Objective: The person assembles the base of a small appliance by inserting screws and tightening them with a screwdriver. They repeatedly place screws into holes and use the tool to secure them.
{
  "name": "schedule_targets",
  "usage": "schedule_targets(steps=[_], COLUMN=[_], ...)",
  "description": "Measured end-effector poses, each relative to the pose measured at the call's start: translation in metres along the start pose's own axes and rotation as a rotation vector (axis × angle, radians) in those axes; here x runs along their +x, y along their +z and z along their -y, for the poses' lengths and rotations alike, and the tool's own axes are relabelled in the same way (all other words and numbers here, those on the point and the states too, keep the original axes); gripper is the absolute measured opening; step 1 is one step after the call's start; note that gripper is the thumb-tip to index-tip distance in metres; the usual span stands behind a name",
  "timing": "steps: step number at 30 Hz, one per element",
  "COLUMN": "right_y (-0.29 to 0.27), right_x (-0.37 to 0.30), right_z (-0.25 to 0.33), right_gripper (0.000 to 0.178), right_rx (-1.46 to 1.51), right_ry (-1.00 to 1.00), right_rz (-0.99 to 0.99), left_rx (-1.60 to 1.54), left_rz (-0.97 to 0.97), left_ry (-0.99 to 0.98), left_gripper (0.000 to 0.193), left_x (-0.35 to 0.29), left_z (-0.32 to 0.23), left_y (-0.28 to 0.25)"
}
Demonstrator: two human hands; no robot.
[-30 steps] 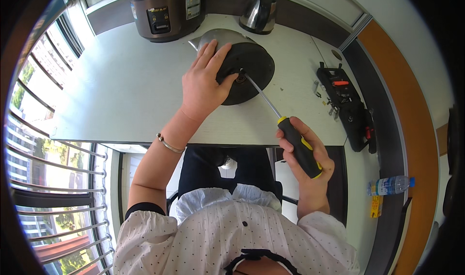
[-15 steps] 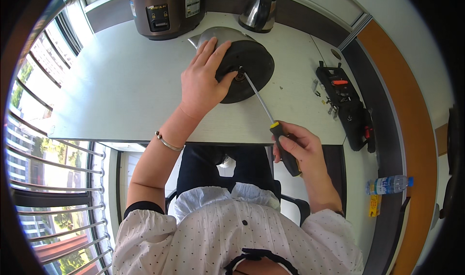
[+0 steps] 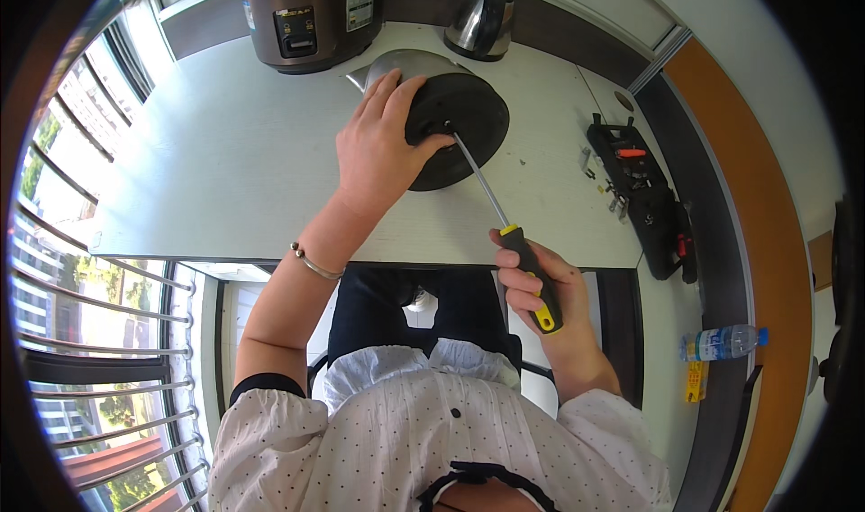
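A metal kettle [image 3: 423, 59] lies on its side on the table, its round black base [image 3: 478, 106] turned toward me. Its pointed spout shows at the left. My left hand [image 3: 378, 142] grips it, fingers over the base's upper left rim and the thumb stretched to the middle of the base. In my right hand [image 3: 550, 282], near the table's front edge, is a black and yellow screwdriver [image 3: 532, 264]. Its long shaft slants up and left, and its tip meets the base close to my left thumb. The fitting at the tip is too small to make out.
A brown rice cooker [image 3: 311, 25] stands at the back left, and another kettle [image 3: 479, 23], silver and black, at the back. On the right lie an unfolded black tool case [image 3: 641, 183] with small metal parts beside it, and a water bottle [image 3: 721, 342].
My right hand has turned round the screwdriver handle, with its fingers now wrapped across the front. The screwdriver tip stays on the base. The left hand and kettle have barely shifted.
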State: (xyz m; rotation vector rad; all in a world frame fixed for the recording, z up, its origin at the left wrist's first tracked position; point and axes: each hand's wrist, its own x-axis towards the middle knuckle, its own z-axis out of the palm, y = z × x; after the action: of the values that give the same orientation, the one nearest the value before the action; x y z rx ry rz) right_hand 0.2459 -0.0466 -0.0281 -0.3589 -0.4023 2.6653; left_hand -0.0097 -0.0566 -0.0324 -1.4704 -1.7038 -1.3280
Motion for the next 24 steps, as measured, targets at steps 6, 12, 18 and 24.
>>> schedule_targets(steps=[6,12,18,24], right_y=[0.029,0.033,0.008,0.010], right_x=[-0.003,0.003,0.009,0.011], right_z=[-0.002,0.009,0.020,0.005], right_gripper=[0.050,0.045,0.046,0.036], right_rx=[-0.327,-0.734,-0.203,-0.302], right_ry=[-0.098,-0.087,0.077,0.001], right_rz=[-0.154,-0.233,-0.008,-0.006], left_rx=[0.021,0.022,-0.008,-0.007], left_rz=[-0.024,-0.026,-0.024,0.001], left_ry=[0.011,0.035,0.032,0.042], left_gripper=[0.059,0.058,0.058,0.060], left_x=[0.000,0.000,0.003,0.003], left_z=[-0.004,-0.008,-0.003,-0.002], left_y=[0.004,0.006,0.006,0.004])
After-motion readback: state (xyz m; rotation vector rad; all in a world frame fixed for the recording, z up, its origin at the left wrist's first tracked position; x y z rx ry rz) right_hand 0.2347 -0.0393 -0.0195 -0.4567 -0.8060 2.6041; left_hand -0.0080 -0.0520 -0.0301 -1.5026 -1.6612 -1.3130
